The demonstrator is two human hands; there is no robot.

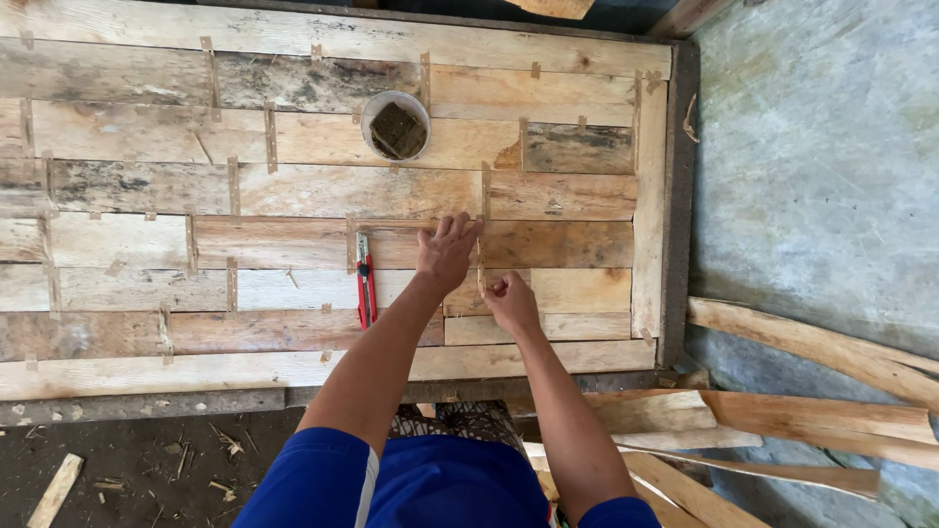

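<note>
Here a thin pale wooden strip (480,256) is pressed by the flat left hand (446,250) and apparently pinched by the right hand (509,299); it could snap if bent.

Your single head camera looks almost straight down from above your shoulders onto the plank panel (323,186), close enough that both forearms fill the lower middle, with floor at right.

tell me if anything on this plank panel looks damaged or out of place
One dark plank near the panel's upper right has a chipped, ragged left end beside paler boards. A red cutter lies loose on the planks left of the left hand. A thin strip runs between that and the right hand.
</note>
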